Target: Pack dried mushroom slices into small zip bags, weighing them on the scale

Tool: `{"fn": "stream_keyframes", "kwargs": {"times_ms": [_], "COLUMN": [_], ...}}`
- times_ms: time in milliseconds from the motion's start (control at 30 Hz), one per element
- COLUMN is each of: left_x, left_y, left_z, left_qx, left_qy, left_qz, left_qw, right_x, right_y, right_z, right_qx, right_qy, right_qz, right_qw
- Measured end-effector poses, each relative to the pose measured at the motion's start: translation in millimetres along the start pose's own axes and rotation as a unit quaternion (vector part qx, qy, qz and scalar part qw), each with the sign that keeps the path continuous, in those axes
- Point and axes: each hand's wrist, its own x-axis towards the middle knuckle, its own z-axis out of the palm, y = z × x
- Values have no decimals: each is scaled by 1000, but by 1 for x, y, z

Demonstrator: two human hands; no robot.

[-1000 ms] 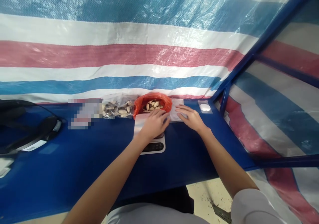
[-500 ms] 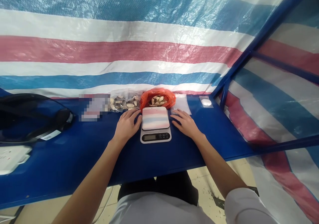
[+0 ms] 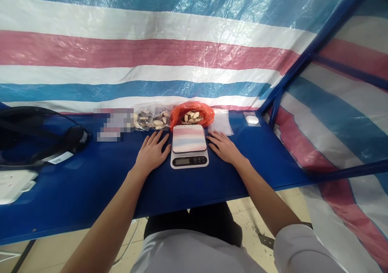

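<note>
A white digital kitchen scale [image 3: 189, 161] sits on the blue table between my hands, its reflective top plate bare and its display showing no digits I can read. My left hand [image 3: 152, 152] lies flat on the table left of the scale, fingers spread. To the right of the scale my right hand [image 3: 224, 147] rests open, its fingertips by a clear plastic bag [image 3: 220, 123]. Behind the scale stands an opened red plastic bag [image 3: 207, 113] holding pale, dark-edged slices [image 3: 192, 117]. Left of it are clear bags of similar pieces [image 3: 151, 120].
At the far left lie a black strapped headset [image 3: 72, 139] and a white power strip [image 3: 15, 186]. A small white rounded object [image 3: 251, 119] sits on clear plastic at the back right. Striped sheeting [image 3: 145, 54] and a blue frame post [image 3: 291, 77] bound the table [image 3: 194, 188].
My left hand has shifted slightly away from the scale, and its fingers are spread wider. My right hand stays about where it was. The view has tilted down a little.
</note>
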Motion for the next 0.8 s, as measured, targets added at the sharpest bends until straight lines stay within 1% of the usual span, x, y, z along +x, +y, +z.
{"fn": "stream_keyframes", "kwargs": {"times_ms": [167,600,700,800], "left_x": [-1,-1,-1,-1], "left_y": [0,1,1,3], "left_z": [0,-1,-2,-5], "left_qx": [-2,-1,-8,-20], "left_qy": [-5,-13,1,36], "left_qz": [3,-2,0,-1], "left_qw": [1000,1000,1000,999], "right_x": [-1,0,0,0], "right_y": [0,-1,-1,-2], "right_z": [1,0,-1,-5], "right_qx": [5,4,3,17], "right_qy": [8,1,8,31], "right_qz": [-4,-2,-2,-9], "right_qw": [1000,1000,1000,999]}}
